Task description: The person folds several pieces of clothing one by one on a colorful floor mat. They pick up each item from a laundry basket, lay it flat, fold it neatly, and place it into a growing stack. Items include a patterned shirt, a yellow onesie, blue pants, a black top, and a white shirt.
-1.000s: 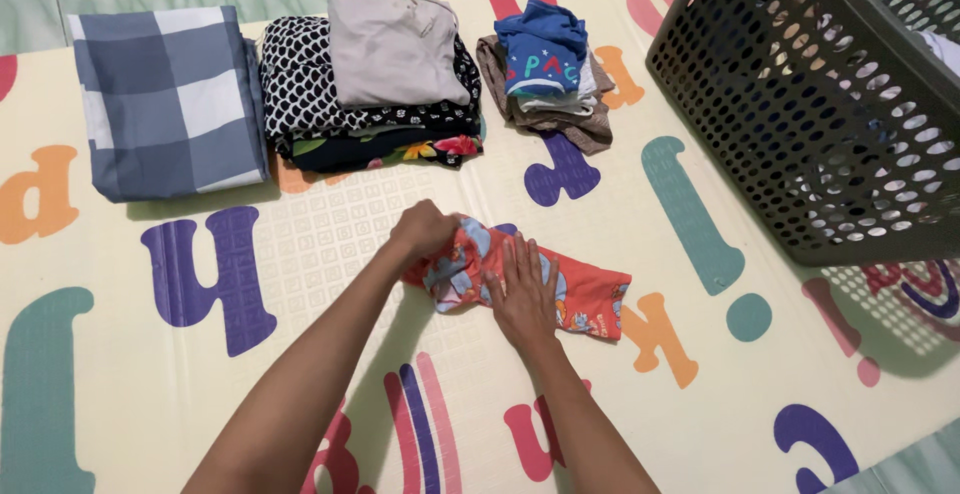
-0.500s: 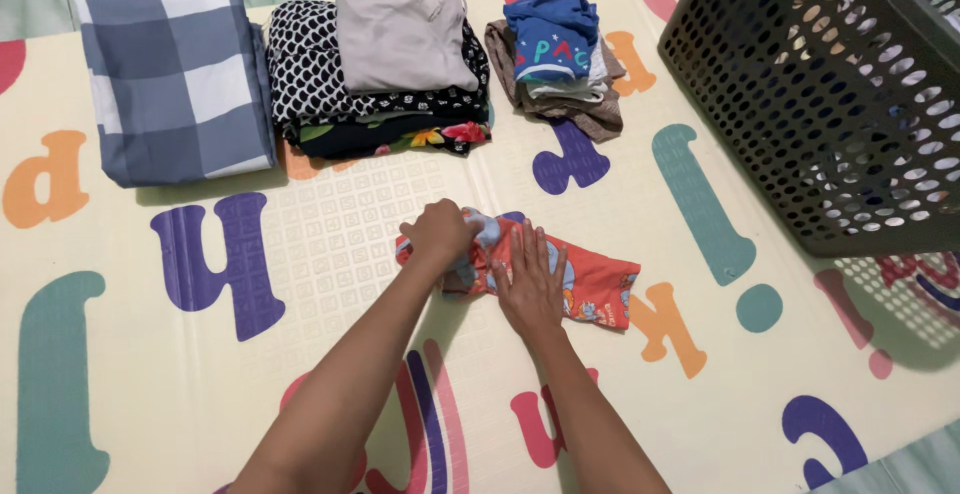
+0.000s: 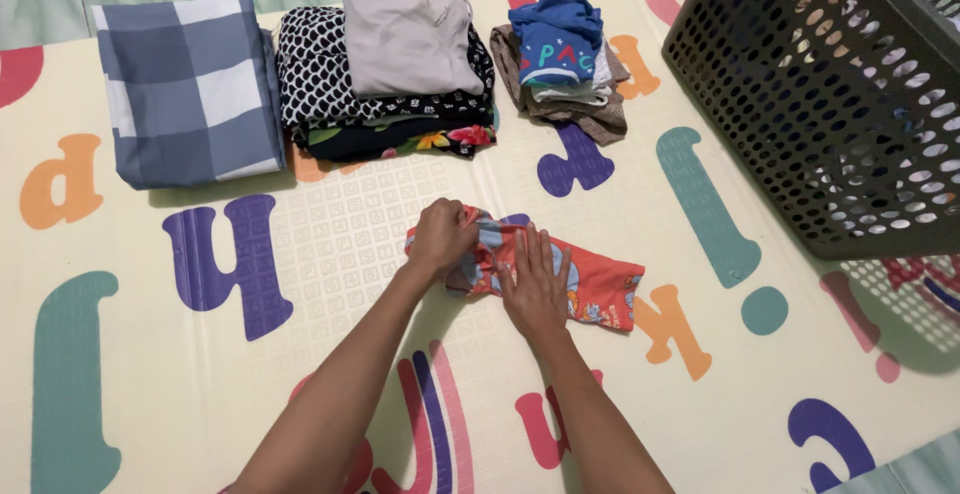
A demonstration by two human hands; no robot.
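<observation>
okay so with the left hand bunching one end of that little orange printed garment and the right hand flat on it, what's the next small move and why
Probably bring the gathered end over toward the right hand. The left hand has a closed grip on the bunched left end of the orange garment, while the right hand lies flat across its middle, pinning it to the play mat. The right end is spread flat, so the fold looks half made.

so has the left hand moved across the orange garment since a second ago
No. The left hand grips the orange garment's left end beside the purple letter, as before; the camera shifted.
</observation>
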